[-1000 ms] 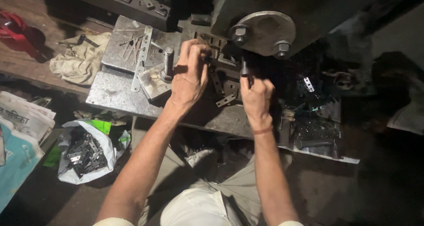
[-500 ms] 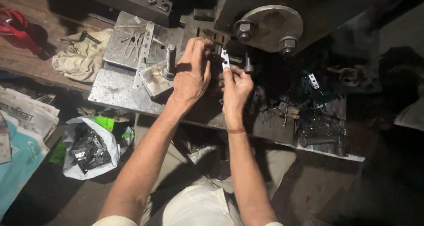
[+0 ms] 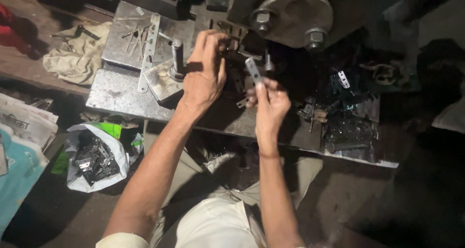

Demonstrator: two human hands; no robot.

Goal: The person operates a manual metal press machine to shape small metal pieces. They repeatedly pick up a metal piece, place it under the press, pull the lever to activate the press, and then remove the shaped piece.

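Seen from above at a dark metal counter (image 3: 116, 95): left hand (image 3: 206, 71) reaching in under a press with a round steel plate (image 3: 295, 10), fingers curled together on something small in the shadowed tooling, though exactly what cannot be told. Right hand (image 3: 271, 105) just beside it, fingertips pinched on a small flat metal strip (image 3: 253, 69) held upright above the counter's middle. Nearby: upright steel post (image 3: 178, 59) by the left hand, crumpled rag (image 3: 77, 59) far left, white bag of dark metal parts (image 3: 94, 156) on the floor below.
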